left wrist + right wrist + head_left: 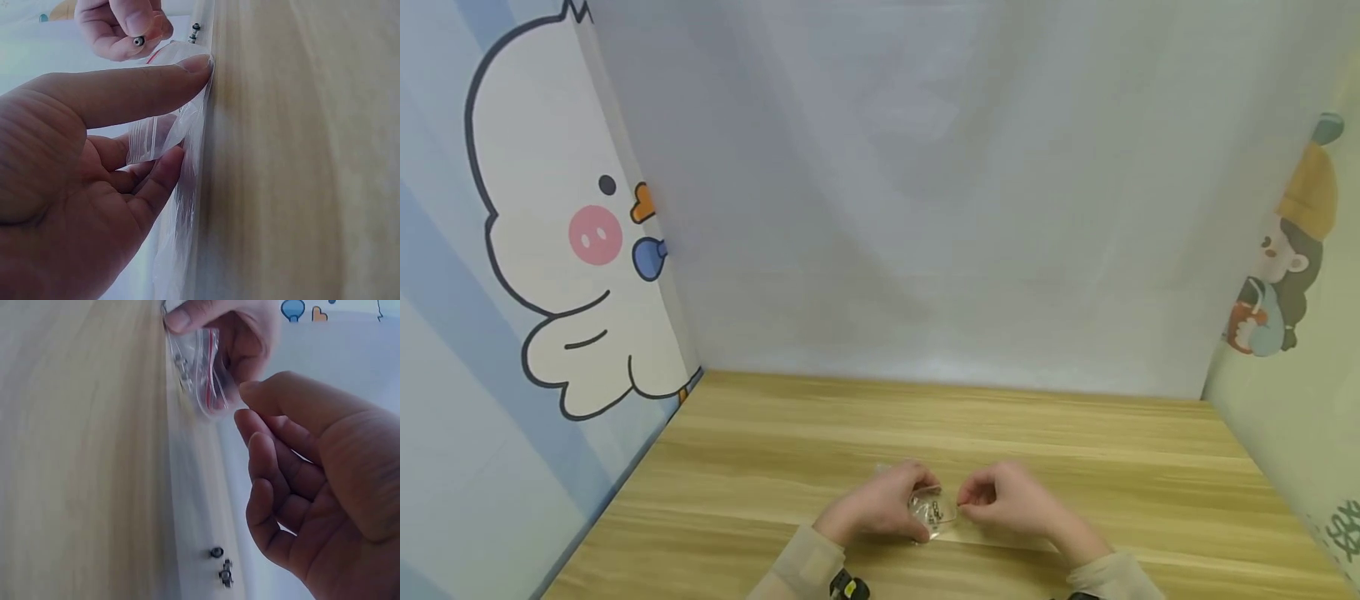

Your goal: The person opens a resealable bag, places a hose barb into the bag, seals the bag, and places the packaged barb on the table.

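Observation:
My left hand [883, 502] holds a small clear zip bag [934, 510] with dark print on it, thumb on one side and fingers on the other. In the right wrist view the bag has a red line along its zip, and a few small metal pieces [182, 367] show through the plastic. Just right of the bag's mouth is my right hand [1011, 502]. Its thumb and forefinger pinch a small dark metal piece with a round, holed end [138, 41]; from the right wrist that piece is hidden. The other right fingers are curled loosely.
Several loose small metal pieces [226, 575] lie on the wooden table [775, 433], near my right hand. A pale curtain-like backdrop [925, 208] rises behind the table. Walls with cartoon figures, a white duck [550, 150] among them, stand at both sides.

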The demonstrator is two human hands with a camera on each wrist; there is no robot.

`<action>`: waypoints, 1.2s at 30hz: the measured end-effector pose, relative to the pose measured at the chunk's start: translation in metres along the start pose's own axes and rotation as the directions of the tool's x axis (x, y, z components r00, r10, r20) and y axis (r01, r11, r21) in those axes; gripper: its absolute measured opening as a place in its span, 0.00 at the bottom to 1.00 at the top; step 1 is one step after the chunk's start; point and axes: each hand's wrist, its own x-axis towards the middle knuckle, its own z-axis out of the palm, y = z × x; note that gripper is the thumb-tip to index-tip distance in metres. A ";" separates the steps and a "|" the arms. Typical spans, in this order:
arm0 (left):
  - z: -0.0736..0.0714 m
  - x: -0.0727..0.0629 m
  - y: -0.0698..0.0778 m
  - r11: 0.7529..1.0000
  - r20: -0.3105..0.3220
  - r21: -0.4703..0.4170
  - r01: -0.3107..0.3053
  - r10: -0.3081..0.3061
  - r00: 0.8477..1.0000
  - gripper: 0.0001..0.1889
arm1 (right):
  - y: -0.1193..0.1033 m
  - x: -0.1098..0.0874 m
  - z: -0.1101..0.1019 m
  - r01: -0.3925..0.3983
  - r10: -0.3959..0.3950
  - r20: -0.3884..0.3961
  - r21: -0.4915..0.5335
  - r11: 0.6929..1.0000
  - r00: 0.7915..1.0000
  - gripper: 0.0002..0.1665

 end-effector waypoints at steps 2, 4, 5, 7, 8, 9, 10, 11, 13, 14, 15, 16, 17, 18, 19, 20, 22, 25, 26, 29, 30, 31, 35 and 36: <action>0.000 0.000 0.000 1.000 0.002 0.005 0.001 -0.001 1.000 0.34 | -0.005 0.002 0.004 -0.003 0.003 -0.006 0.009 1.000 1.000 0.03; 0.000 0.000 0.000 1.000 0.002 0.007 0.003 -0.003 1.000 0.33 | -0.008 0.005 0.008 -0.009 0.009 -0.011 0.019 1.000 1.000 0.03; -0.001 0.000 0.001 1.000 0.002 0.010 0.000 0.000 1.000 0.33 | -0.009 0.006 0.009 -0.012 0.012 -0.014 0.027 1.000 1.000 0.03; -0.001 0.000 0.001 1.000 0.002 0.008 0.001 -0.001 1.000 0.33 | -0.010 0.008 0.012 -0.007 0.008 -0.025 0.031 0.999 1.000 0.03; -0.002 0.000 0.001 1.000 0.002 0.006 0.000 0.000 1.000 0.32 | -0.011 0.009 0.012 -0.003 0.004 -0.030 0.030 1.000 1.000 0.03; -0.002 0.001 0.002 1.000 0.001 0.005 -0.001 0.001 1.000 0.32 | -0.011 0.010 0.013 0.001 0.000 -0.035 0.030 1.000 0.999 0.03; -0.002 0.001 0.002 1.000 0.001 0.008 -0.003 0.003 1.000 0.32 | -0.010 0.011 0.013 0.006 -0.005 -0.040 0.031 0.999 0.999 0.03; -0.002 0.001 0.001 1.000 0.001 0.006 -0.002 0.002 1.000 0.32 | -0.010 0.011 0.014 0.010 -0.009 -0.045 0.028 1.000 0.999 0.03; -0.002 0.001 0.001 1.000 -0.001 0.006 -0.002 0.002 1.000 0.32 | -0.010 0.012 0.014 0.011 -0.010 -0.051 0.026 1.000 0.999 0.04; -0.001 0.002 0.000 1.000 -0.002 0.007 -0.004 0.004 1.000 0.32 | -0.009 0.012 0.014 0.013 -0.011 -0.053 0.025 1.000 0.999 0.04; -0.001 0.002 0.000 1.000 -0.003 0.009 -0.006 0.006 1.000 0.32 | -0.009 0.012 0.014 0.013 -0.012 -0.056 0.026 1.000 0.998 0.03; -0.001 0.002 0.000 1.000 -0.003 0.013 -0.008 0.008 1.000 0.32 | -0.008 0.011 0.013 0.013 -0.011 -0.057 0.026 1.000 0.998 0.03; -0.001 0.002 0.000 1.000 -0.004 0.014 -0.009 0.009 1.000 0.32 | -0.008 0.011 0.013 0.011 -0.010 -0.058 0.026 1.000 0.998 0.03; 0.000 0.002 0.000 1.000 -0.004 0.016 -0.011 0.011 1.000 0.32 | -0.008 0.011 0.013 0.011 -0.009 -0.057 0.027 1.000 0.998 0.03; 0.000 0.002 0.000 1.000 -0.004 0.018 -0.012 0.013 1.000 0.32 | -0.007 0.011 0.013 0.010 -0.008 -0.056 0.027 1.000 0.998 0.03; 0.000 0.003 -0.001 1.000 -0.003 0.020 -0.013 0.013 1.000 0.32 | -0.007 0.010 0.013 0.009 -0.007 -0.056 0.027 1.000 0.998 0.03; 0.001 0.003 -0.001 1.000 -0.001 0.024 -0.014 0.014 1.000 0.32 | -0.006 0.010 0.013 0.008 -0.006 -0.055 0.027 1.000 0.998 0.04; 0.001 0.002 -0.002 1.000 0.001 0.023 -0.018 0.018 1.000 0.32 | -0.006 0.010 0.012 0.012 -0.011 -0.056 0.025 1.000 0.998 0.05; 0.001 0.002 -0.002 1.000 0.002 0.023 -0.019 0.019 1.000 0.32 | -0.006 0.009 0.012 0.014 -0.013 -0.058 0.023 1.000 0.998 0.05; 0.000 0.002 -0.001 1.000 0.004 0.017 -0.019 0.019 1.000 0.33 | -0.005 0.009 0.011 0.020 -0.019 -0.060 0.020 1.000 0.998 0.04; -0.001 0.002 0.000 1.000 0.005 0.016 -0.017 0.017 1.000 0.33 | -0.005 0.009 0.011 0.021 -0.020 -0.060 0.019 1.000 0.998 0.04; -0.001 0.001 0.000 1.000 0.005 0.015 -0.015 0.015 1.000 0.33 | -0.005 0.009 0.011 0.022 -0.020 -0.060 0.020 1.000 0.998 0.03; -0.002 0.001 0.002 1.000 0.002 0.015 -0.015 0.015 1.000 0.32 | -0.004 0.009 0.010 0.016 -0.014 -0.057 0.027 1.000 0.998 0.03; -0.002 0.001 0.002 1.000 0.002 0.016 -0.014 0.014 1.000 0.32 | -0.004 0.009 0.009 0.014 -0.012 -0.057 0.029 0.999 0.998 0.03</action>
